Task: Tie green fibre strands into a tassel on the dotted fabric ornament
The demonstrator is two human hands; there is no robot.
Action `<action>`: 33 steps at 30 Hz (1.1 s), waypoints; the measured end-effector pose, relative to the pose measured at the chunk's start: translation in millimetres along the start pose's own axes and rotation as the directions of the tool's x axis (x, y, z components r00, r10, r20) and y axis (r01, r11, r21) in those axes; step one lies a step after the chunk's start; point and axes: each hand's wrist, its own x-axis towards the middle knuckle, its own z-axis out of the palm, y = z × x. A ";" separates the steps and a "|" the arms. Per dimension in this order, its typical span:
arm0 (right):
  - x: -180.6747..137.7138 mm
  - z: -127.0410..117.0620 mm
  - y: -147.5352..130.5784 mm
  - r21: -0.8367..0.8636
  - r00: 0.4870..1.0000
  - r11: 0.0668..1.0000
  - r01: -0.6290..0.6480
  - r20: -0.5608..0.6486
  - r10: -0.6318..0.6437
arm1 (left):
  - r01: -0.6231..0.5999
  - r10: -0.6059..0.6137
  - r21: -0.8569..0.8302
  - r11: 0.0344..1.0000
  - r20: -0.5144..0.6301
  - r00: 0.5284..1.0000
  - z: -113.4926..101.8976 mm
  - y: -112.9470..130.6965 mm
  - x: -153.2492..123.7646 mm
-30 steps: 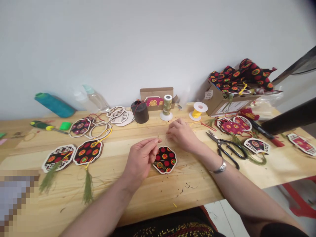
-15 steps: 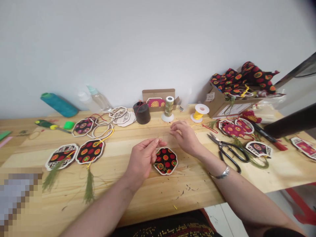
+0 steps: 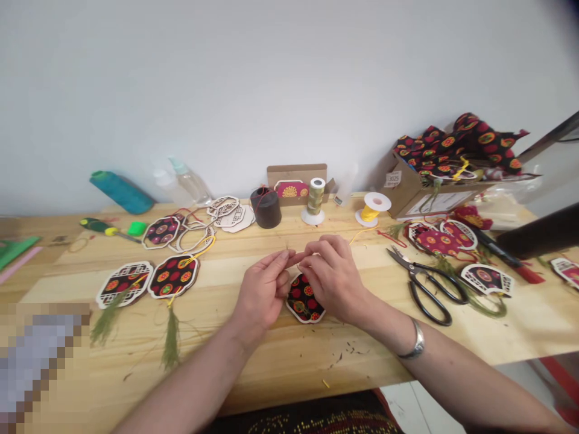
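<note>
Over the wooden table my left hand (image 3: 266,290) pinches thumb to forefinger, and fine thread (image 3: 287,246) pokes up just above the thumb tip. Against those fingertips come the curled, closed fingers of my right hand (image 3: 337,278); whatever is between them is too small or hidden to make out. Beneath both hands lies a scalloped ornament (image 3: 304,304) with black, red-flowered fabric and a pale wooden rim, its right part covered by my right hand. Thin green strands cross its face. Black-handled scissors (image 3: 429,283) lie open to the right of my right hand.
Finished ornaments (image 3: 174,277) with green tassels lie left. Along the wall stand a teal thread cone (image 3: 121,191), a black spool (image 3: 266,208), a metallic thread spool (image 3: 315,202) and a yellow cord spool (image 3: 371,210). A cardboard box (image 3: 411,190) holds patterned fabric.
My right hand has moved left and down to meet my left fingertips, now covering part of the ornament. My left hand keeps its pinch. The view has shifted slightly.
</note>
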 end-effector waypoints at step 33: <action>-2.5 4.6 4.5 0.021 0.993 0.998 0.056 0.105 -0.058 | -0.127 0.127 0.022 0.992 0.004 0.992 -0.2 0.5 -0.3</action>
